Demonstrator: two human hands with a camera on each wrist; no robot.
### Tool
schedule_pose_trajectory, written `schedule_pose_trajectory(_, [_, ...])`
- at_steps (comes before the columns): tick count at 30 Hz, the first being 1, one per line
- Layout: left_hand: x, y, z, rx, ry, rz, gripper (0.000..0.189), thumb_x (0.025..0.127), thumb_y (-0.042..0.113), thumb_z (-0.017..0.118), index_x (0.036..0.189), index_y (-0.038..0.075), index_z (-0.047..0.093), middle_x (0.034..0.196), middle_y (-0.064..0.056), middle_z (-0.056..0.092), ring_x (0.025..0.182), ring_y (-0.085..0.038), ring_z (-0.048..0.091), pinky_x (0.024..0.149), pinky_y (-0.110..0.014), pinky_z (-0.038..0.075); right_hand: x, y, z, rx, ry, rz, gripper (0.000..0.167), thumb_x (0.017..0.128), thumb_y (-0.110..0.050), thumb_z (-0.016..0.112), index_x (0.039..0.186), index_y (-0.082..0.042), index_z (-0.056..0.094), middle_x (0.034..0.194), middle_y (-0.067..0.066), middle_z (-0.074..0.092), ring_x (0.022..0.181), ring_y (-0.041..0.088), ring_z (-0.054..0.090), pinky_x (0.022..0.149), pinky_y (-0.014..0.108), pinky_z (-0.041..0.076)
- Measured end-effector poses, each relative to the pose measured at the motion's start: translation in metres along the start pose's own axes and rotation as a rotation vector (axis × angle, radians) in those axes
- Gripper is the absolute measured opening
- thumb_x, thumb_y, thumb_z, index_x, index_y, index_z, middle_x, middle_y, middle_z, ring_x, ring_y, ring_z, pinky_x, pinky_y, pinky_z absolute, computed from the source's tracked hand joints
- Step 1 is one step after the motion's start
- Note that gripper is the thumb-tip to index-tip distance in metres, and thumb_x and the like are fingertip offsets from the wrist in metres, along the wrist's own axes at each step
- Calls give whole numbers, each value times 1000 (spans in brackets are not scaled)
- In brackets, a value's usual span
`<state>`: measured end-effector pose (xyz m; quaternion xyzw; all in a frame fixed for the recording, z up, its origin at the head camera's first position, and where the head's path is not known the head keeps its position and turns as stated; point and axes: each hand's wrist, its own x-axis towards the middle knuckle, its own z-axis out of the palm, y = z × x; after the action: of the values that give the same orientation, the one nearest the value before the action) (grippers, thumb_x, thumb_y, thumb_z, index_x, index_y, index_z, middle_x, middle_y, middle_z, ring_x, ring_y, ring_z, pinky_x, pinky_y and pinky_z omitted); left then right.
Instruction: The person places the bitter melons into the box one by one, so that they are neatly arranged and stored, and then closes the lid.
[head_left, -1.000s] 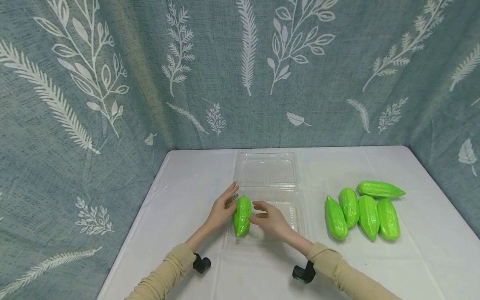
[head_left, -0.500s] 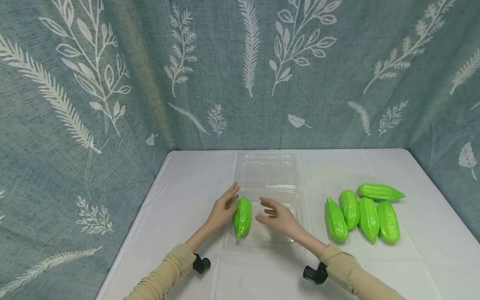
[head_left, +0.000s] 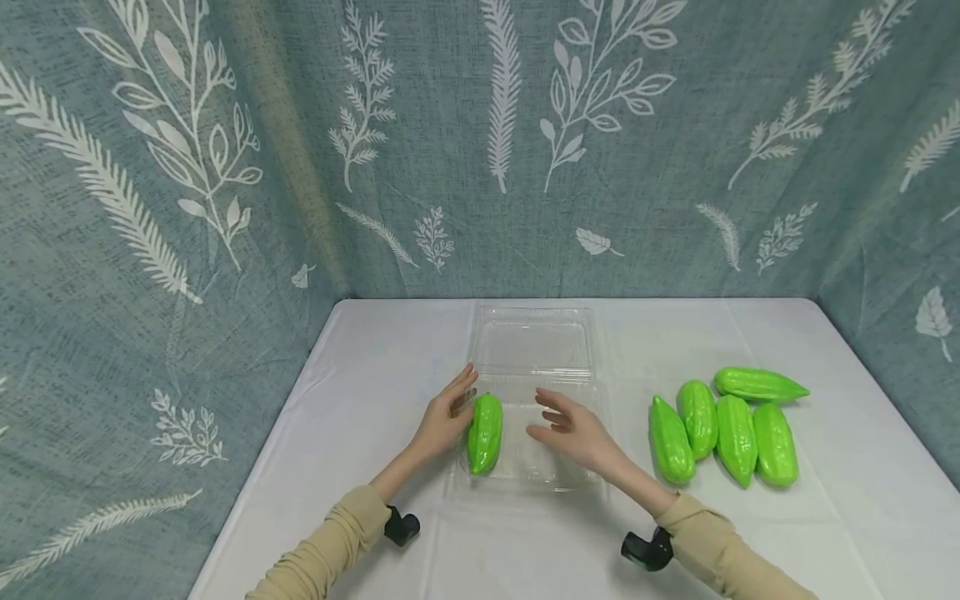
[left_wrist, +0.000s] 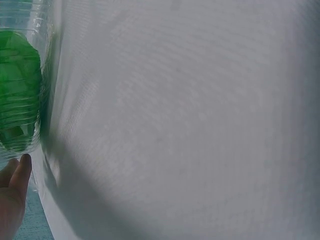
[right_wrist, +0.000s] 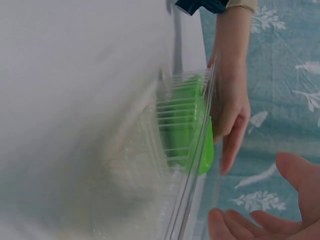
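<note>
Head view: clear lidded container (head_left: 517,454) holds one green vegetable (head_left: 485,433).

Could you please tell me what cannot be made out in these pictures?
Head view: whether the left hand touches the clear container holding one green fruit; the see-through wall is too faint to tell.
Left wrist view: most of that hand and part of that fruit, cut off by the left edge.
Right wrist view: much of the right hand, cut off by the right and bottom edges.
</note>
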<state>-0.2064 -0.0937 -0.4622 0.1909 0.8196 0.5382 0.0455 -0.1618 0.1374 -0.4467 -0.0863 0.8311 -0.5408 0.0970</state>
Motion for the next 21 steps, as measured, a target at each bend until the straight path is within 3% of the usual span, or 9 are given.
schedule_pose_trajectory(11, [0,-1,-1,14,-6,-7,52,89,-8,50,140,-9,37,154,-23,23,132,-41,41,110,-43,39,-3,2,-18,5,20,-16,66,91,-26,63,145,-2,34,147,21,40,130,40,45,105,44,47])
schedule_pose_trajectory(21, [-1,1,-2,5,-14,-1,52,89,-8,49,140,-9,36,154,-24,22,130,-45,42,108,-47,40,-5,9,-36,38,94,-50,63,91,-23,62,143,0,36,147,21,39,134,38,41,109,44,43])
